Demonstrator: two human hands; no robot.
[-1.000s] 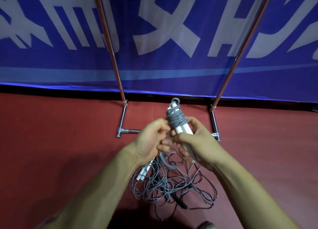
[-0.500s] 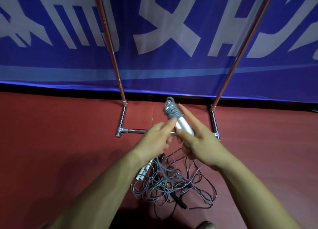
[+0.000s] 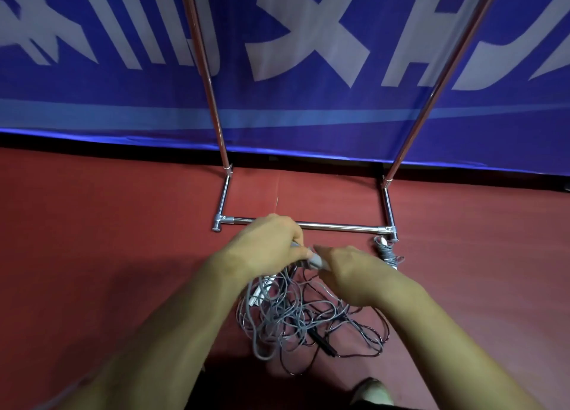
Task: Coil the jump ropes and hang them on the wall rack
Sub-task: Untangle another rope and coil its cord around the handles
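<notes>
While a loose tangle of jump ropes (image 3: 290,314) lies on the red floor (image 3: 92,255) nearest the person, the left hand (image 3: 268,246) curls its fingers round a grey handle (image 3: 313,260) just above it. The right hand (image 3: 348,268) pinches the handle's other end. Beyond, a coiled rope (image 3: 387,252) lies just beside the right front corner of the rack (image 3: 339,227) base, before a blue banner (image 3: 277,116).

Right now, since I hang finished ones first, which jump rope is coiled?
The wound bundle by the rack's right foot; the other ropes lie tangled loose.
</notes>
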